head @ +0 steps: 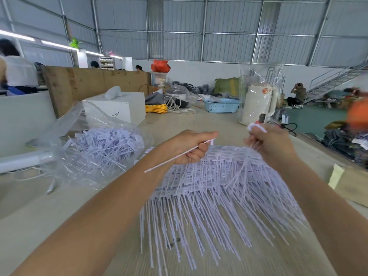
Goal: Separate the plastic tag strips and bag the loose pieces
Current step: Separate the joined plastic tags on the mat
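At centre frame I see my left hand gripping one thin white plastic stem, my right hand pinching a bunch of white tag strips heaped on the beige worktop. Loose pieces fill the clear plastic bag (left of frame).

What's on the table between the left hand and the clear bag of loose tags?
In the head view, only bare table shows between the left hand and the clear bag; a few stray tags lie near the bag's edge.
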